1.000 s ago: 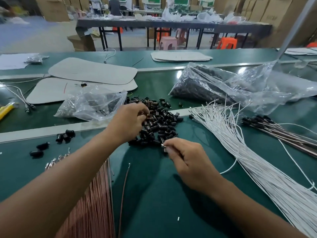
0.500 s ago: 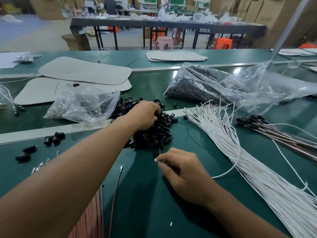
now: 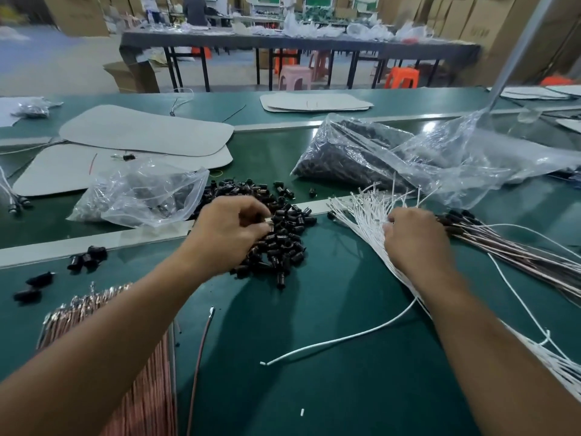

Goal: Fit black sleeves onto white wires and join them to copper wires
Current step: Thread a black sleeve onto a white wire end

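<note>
Sleeves (image 3: 283, 243) heaped mid-worktop (image 3: 314, 309); left grip (image 3: 232, 228) curled into heap, hold unclear. Right grip (image 3: 415, 237) curled over white wires (image 3: 361, 225), pinch hidden. Copper wires (image 3: 78, 316) lie near left.

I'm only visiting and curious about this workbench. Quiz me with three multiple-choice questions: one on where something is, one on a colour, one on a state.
1. Where is the right hand?
A. on a keyboard
B. on the white wires
C. in a drawer

2. What colour is the table top?
A. green
B. red
C. yellow

3. How is the single copper wire near the middle?
A. hanging from a hook
B. coiled in a jar
C. lying loose on the table top

Answers:
1. B: the right hand is on the spread-out white wires.
2. A: the bare surface between the parts is green.
3. C: the single copper wire lies flat, and no hand touches it.
</note>
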The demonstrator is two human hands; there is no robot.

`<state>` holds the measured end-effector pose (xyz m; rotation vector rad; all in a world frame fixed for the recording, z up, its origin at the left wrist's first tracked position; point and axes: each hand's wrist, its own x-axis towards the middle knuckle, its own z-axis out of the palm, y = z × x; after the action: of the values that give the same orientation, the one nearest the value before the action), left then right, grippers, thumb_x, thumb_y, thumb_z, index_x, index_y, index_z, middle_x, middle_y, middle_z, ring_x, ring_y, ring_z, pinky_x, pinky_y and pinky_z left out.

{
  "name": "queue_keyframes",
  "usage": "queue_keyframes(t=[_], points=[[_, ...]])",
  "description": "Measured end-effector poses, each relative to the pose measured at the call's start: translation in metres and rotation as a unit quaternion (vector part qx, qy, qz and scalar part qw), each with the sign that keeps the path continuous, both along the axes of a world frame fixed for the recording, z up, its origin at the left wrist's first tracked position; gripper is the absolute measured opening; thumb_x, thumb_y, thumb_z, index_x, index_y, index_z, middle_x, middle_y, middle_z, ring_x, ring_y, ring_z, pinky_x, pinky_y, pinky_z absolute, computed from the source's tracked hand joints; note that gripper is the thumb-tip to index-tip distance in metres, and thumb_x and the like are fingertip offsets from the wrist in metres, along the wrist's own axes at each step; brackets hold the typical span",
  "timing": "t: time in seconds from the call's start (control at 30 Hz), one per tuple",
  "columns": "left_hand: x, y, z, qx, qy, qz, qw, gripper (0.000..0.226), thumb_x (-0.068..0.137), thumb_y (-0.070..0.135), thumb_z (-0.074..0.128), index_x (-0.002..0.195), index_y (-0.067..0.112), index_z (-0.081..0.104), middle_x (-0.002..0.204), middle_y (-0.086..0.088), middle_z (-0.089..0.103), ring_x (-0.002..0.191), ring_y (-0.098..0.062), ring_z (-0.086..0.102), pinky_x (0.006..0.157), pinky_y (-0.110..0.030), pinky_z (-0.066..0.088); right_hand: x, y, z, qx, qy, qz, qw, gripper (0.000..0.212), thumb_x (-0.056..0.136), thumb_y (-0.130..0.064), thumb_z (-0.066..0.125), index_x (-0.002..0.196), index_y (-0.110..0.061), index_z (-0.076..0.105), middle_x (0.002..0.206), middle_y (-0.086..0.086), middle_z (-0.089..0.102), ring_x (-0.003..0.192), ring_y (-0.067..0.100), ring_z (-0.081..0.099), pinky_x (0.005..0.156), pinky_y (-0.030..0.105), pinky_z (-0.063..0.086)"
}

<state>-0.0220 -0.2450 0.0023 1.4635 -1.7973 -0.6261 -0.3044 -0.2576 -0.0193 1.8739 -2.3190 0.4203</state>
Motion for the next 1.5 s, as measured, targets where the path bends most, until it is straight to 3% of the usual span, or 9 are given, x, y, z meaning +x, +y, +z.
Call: queue_keyframes(t=[0.13, 0.23, 0.33, 0.53, 0.87, 1.0, 1.23, 1.43, 1.5], points=[[0.016, 0.062, 0.000, 0.069, 0.293, -0.016, 0.954, 0.025, 0.076, 0.007, 0.075, 0.099, 0.018, 0.072, 0.093, -0.004, 0.077, 0.086, -0.019, 0.073, 0.077, -0.022, 0.058, -0.002, 0.002, -0.003, -0.098, -0.057, 0.024, 0.993, 0.014, 0.096, -0.009, 0.059, 0.095, -0.003, 0.072, 0.094, 0.016, 0.066, 0.085, 0.033, 0.060, 0.073, 0.037, 0.049], [0.029, 0.101, -0.008, 0.071, 0.392, 0.006, 0.917, 0.024, 0.071, 0.005, 0.072, 0.094, 0.009, 0.070, 0.097, -0.011, 0.076, 0.094, -0.024, 0.074, 0.080, -0.019, 0.056, 0.023, 0.026, 0.013, -0.202, -0.164, 0.164, 0.952, 0.008, 0.093, -0.010, 0.066, 0.094, -0.010, 0.073, 0.093, 0.007, 0.071, 0.078, 0.016, 0.060, 0.077, 0.027, 0.046], [0.033, 0.128, -0.014, 0.049, 0.439, 0.038, 0.896, 0.022, 0.069, 0.003, 0.073, 0.089, 0.011, 0.069, 0.096, -0.017, 0.075, 0.087, -0.030, 0.075, 0.072, -0.023, 0.058, 0.077, 0.075, 0.021, -0.143, -0.321, 0.320, 0.880, 0.006, 0.092, -0.018, 0.070, 0.089, -0.022, 0.074, 0.082, -0.010, 0.068, 0.070, 0.008, 0.060, 0.064, 0.019, 0.047], [0.027, 0.155, -0.025, -0.016, 0.449, 0.059, 0.891, 0.034, 0.058, 0.010, 0.077, 0.085, 0.030, 0.072, 0.092, -0.013, 0.076, 0.083, -0.025, 0.075, 0.070, -0.021, 0.058, 0.139, 0.122, 0.008, -0.092, -0.406, 0.441, 0.795, 0.007, 0.090, -0.013, 0.070, 0.086, -0.012, 0.075, 0.081, -0.008, 0.063, 0.073, 0.013, 0.061, 0.064, 0.019, 0.044], [0.035, 0.156, -0.029, -0.037, 0.338, 0.038, 0.939, 0.026, 0.072, 0.015, 0.078, 0.095, 0.026, 0.075, 0.091, -0.004, 0.076, 0.083, -0.018, 0.074, 0.074, -0.020, 0.057, 0.144, 0.121, -0.001, -0.117, -0.394, 0.447, 0.795, 0.007, 0.089, -0.011, 0.070, 0.083, -0.011, 0.073, 0.077, -0.006, 0.061, 0.066, 0.012, 0.058, 0.059, 0.019, 0.042], [0.036, 0.158, -0.033, 0.065, 0.292, 0.028, 0.954, 0.017, 0.091, 0.010, 0.065, 0.088, 0.026, 0.069, 0.078, -0.001, 0.069, 0.065, -0.017, 0.062, 0.058, -0.029, 0.054, 0.141, 0.116, -0.004, -0.115, -0.516, 0.349, 0.774, 0.011, 0.095, -0.021, 0.063, 0.085, -0.019, 0.066, 0.066, -0.008, 0.054, 0.055, 0.008, 0.044, 0.050, 0.022, 0.037], [-0.012, 0.161, -0.036, 0.296, 0.249, -0.108, 0.916, 0.054, 0.068, 0.025, 0.048, 0.112, 0.050, 0.066, 0.074, 0.011, 0.066, 0.055, 0.001, 0.051, 0.055, -0.016, 0.038, 0.122, 0.081, 0.014, -0.138, -0.854, 0.076, 0.496, 0.024, 0.107, -0.015, 0.041, 0.084, -0.016, 0.049, 0.064, -0.005, 0.052, 0.048, 0.008, 0.038, 0.043, 0.018, 0.030], [-0.018, 0.168, -0.027, 0.419, 0.447, -0.219, 0.759, 0.056, 0.086, 0.064, 0.046, 0.083, 0.017, 0.075, 0.060, 0.005, 0.039, 0.055, -0.010, 0.032, 0.050, -0.024, 0.023, 0.110, 0.077, 0.016, -0.167, -0.883, 0.090, 0.430, 0.021, 0.107, -0.018, 0.039, 0.087, -0.019, 0.047, 0.067, -0.002, 0.055, 0.050, 0.010, 0.042, 0.045, 0.019, 0.033], [-0.009, 0.163, -0.026, 0.400, 0.448, -0.262, 0.755, 0.037, 0.089, 0.051, 0.064, 0.087, 0.015, 0.072, 0.061, 0.001, 0.040, 0.056, -0.010, 0.034, 0.053, -0.027, 0.023, 0.102, 0.074, 0.020, -0.186, -0.883, 0.084, 0.422, 0.020, 0.107, -0.017, 0.038, 0.088, -0.019, 0.046, 0.067, -0.002, 0.054, 0.050, 0.010, 0.041, 0.045, 0.019, 0.032]])
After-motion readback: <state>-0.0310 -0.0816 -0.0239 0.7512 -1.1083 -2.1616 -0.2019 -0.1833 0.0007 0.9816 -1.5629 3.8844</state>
